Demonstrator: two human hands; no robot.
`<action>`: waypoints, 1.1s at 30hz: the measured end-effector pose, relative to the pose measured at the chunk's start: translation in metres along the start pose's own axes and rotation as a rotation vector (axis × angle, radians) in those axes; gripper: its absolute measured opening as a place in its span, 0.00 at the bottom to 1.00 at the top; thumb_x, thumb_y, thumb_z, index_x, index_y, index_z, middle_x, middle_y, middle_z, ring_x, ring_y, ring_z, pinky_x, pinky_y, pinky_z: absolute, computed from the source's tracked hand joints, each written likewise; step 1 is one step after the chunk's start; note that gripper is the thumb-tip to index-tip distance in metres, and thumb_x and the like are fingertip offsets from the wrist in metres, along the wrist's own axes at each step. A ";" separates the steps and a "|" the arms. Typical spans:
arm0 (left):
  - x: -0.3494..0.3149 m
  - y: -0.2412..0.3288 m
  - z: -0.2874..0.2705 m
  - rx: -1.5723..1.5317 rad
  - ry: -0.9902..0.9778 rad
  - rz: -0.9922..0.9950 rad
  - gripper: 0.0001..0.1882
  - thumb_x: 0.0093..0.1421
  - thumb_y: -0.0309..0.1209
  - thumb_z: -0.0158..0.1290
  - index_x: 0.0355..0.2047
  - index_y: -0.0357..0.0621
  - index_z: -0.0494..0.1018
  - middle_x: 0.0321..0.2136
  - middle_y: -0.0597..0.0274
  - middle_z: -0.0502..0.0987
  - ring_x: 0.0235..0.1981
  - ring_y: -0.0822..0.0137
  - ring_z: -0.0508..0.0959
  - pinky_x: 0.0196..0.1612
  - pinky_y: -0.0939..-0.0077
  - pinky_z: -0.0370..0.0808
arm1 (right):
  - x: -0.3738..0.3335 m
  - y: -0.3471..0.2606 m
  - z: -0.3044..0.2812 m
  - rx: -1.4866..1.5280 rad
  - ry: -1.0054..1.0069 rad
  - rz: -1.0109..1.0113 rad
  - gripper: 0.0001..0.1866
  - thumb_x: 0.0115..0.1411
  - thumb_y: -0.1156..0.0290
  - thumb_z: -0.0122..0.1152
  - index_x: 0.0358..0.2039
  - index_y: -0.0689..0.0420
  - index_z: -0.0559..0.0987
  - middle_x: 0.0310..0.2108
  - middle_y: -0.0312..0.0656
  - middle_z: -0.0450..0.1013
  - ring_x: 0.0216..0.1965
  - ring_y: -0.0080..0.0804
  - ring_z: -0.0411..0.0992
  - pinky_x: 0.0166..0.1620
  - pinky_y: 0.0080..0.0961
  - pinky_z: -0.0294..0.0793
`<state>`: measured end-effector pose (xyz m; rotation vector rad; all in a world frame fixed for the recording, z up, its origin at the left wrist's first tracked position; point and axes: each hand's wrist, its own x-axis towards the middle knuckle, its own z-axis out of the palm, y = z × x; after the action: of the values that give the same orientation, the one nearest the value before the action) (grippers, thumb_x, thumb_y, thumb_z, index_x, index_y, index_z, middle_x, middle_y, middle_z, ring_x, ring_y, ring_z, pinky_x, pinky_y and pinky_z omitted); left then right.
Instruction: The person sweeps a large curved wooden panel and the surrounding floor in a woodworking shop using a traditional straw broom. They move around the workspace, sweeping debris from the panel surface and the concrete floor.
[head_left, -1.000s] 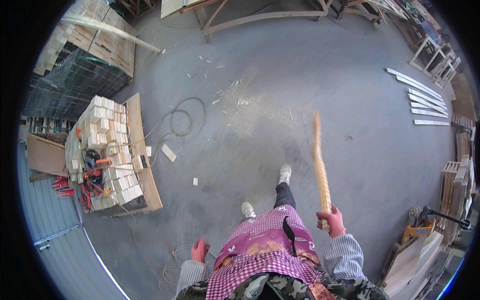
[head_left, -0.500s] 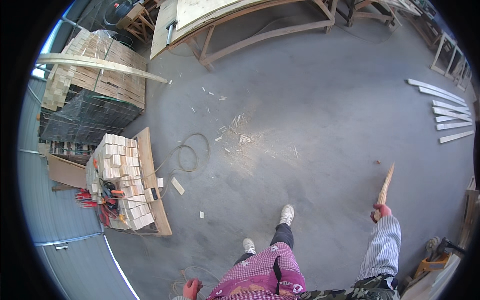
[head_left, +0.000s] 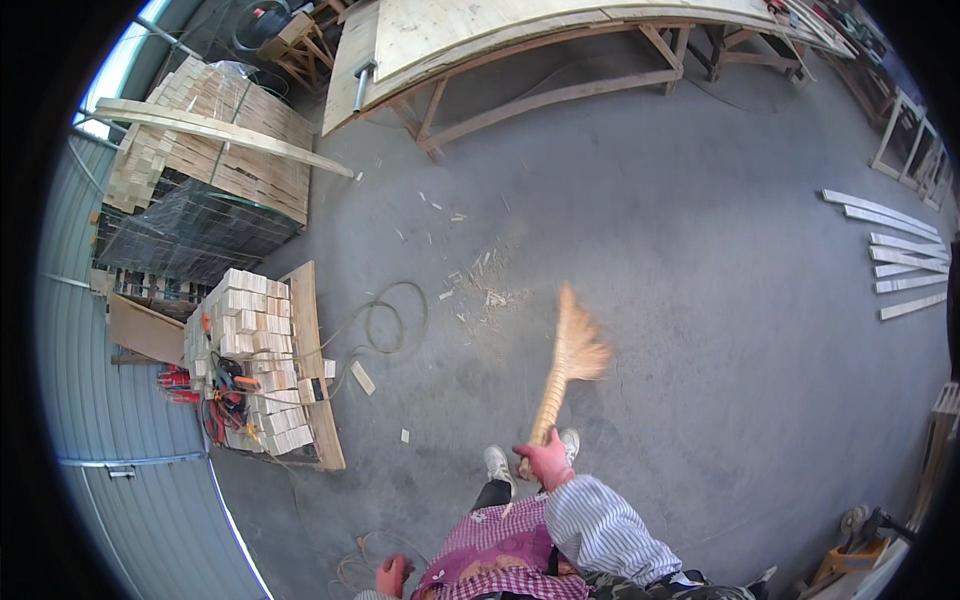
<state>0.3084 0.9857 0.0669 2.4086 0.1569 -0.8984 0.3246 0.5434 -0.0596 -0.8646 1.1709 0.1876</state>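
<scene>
My right hand (head_left: 546,461), in a pink glove, grips the wrapped handle of a short straw hand broom (head_left: 574,345). The broom slants up and away in front of my shoes, its tan bristles fanned out and slightly blurred. Ahead of it, to the left, a scatter of wood chips and sawdust (head_left: 492,297) lies on the grey floor. My left hand (head_left: 394,574), gloved too, hangs low at the bottom edge beside my checked apron (head_left: 490,545). Its fingers are curled in, and no object shows in them.
Stacked wood blocks (head_left: 255,350) with cables and red tools stand on a pallet at left; a hose (head_left: 395,320) coils beside them. Behind is a larger wrapped timber stack (head_left: 215,150). A plywood-topped workbench (head_left: 500,40) spans the back. Pale strips (head_left: 905,255) lie at far right.
My right hand has swung the broom from the right side to the middle, in front of my feet. My view has shifted slightly. The left hand stays low at the bottom.
</scene>
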 end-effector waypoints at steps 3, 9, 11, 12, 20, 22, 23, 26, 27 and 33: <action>0.007 0.010 0.000 -0.267 0.051 -0.242 0.21 0.60 0.39 0.52 0.46 0.34 0.69 0.37 0.52 0.77 0.35 0.62 0.78 0.37 0.72 0.75 | 0.001 -0.066 -0.014 0.386 -0.242 0.058 0.28 0.48 0.77 0.65 0.50 0.58 0.64 0.27 0.43 0.71 0.25 0.34 0.74 0.25 0.31 0.76; 0.048 0.043 0.000 -0.460 0.004 -0.322 0.27 0.58 0.43 0.53 0.48 0.32 0.68 0.37 0.53 0.77 0.34 0.63 0.79 0.37 0.75 0.74 | -0.026 -0.106 -0.116 0.671 -0.395 0.150 0.15 0.56 0.74 0.57 0.43 0.56 0.66 0.24 0.40 0.69 0.19 0.28 0.69 0.21 0.26 0.72; 0.064 0.051 0.003 -0.449 -0.009 -0.300 0.26 0.58 0.44 0.54 0.47 0.32 0.69 0.36 0.54 0.78 0.34 0.64 0.79 0.37 0.75 0.74 | -0.047 -0.097 -0.142 0.527 -0.288 0.083 0.18 0.54 0.76 0.59 0.45 0.57 0.66 0.23 0.40 0.69 0.18 0.29 0.69 0.20 0.27 0.71; 0.071 0.053 0.005 -0.447 -0.007 -0.294 0.26 0.58 0.44 0.54 0.47 0.32 0.69 0.36 0.54 0.78 0.34 0.65 0.79 0.37 0.75 0.74 | -0.055 -0.092 -0.150 0.423 -0.184 0.032 0.20 0.52 0.78 0.60 0.45 0.57 0.65 0.22 0.40 0.68 0.17 0.30 0.69 0.19 0.28 0.71; 0.127 0.053 0.010 -0.480 -0.064 -0.350 0.25 0.59 0.43 0.53 0.47 0.32 0.69 0.37 0.53 0.78 0.35 0.64 0.78 0.39 0.73 0.73 | -0.018 -0.095 -0.160 0.266 0.262 0.073 0.16 0.49 0.82 0.61 0.35 0.60 0.64 0.19 0.42 0.67 0.16 0.35 0.69 0.17 0.33 0.71; 0.141 0.057 0.006 -0.556 -0.055 -0.359 0.26 0.60 0.44 0.53 0.48 0.33 0.69 0.38 0.53 0.78 0.36 0.63 0.79 0.39 0.74 0.73 | 0.010 -0.099 -0.132 0.331 0.313 0.091 0.14 0.49 0.81 0.62 0.33 0.62 0.65 0.18 0.42 0.66 0.16 0.34 0.68 0.17 0.33 0.71; 0.151 0.059 0.002 -0.573 -0.045 -0.362 0.26 0.60 0.44 0.53 0.48 0.33 0.69 0.38 0.53 0.78 0.36 0.63 0.79 0.38 0.74 0.73 | 0.022 -0.096 -0.108 0.314 0.257 0.114 0.12 0.50 0.80 0.62 0.30 0.62 0.66 0.18 0.42 0.66 0.15 0.34 0.68 0.16 0.32 0.70; 0.177 0.064 -0.017 -0.599 -0.027 -0.392 0.26 0.60 0.44 0.53 0.48 0.34 0.69 0.38 0.54 0.78 0.36 0.64 0.79 0.37 0.75 0.73 | 0.049 -0.090 -0.014 0.148 0.102 0.152 0.12 0.49 0.83 0.61 0.29 0.60 0.66 0.14 0.38 0.64 0.11 0.31 0.65 0.13 0.31 0.64; 0.184 0.064 -0.022 -0.603 -0.020 -0.397 0.26 0.60 0.44 0.53 0.48 0.34 0.69 0.38 0.54 0.78 0.35 0.64 0.79 0.37 0.76 0.72 | 0.055 -0.091 0.021 -0.066 0.085 0.201 0.25 0.40 0.76 0.71 0.39 0.67 0.70 0.26 0.44 0.73 0.23 0.35 0.73 0.26 0.30 0.75; 0.227 0.065 -0.053 -0.739 0.074 -0.425 0.24 0.58 0.44 0.52 0.48 0.39 0.69 0.37 0.57 0.78 0.36 0.64 0.79 0.37 0.75 0.73 | 0.063 -0.167 0.153 -0.044 -0.279 0.196 0.20 0.48 0.76 0.67 0.39 0.65 0.68 0.25 0.43 0.71 0.26 0.33 0.74 0.26 0.28 0.77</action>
<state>0.5319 0.9409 -0.0144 1.7305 0.8889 -0.7465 0.5538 0.5158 -0.0134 -0.7344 0.9906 0.4803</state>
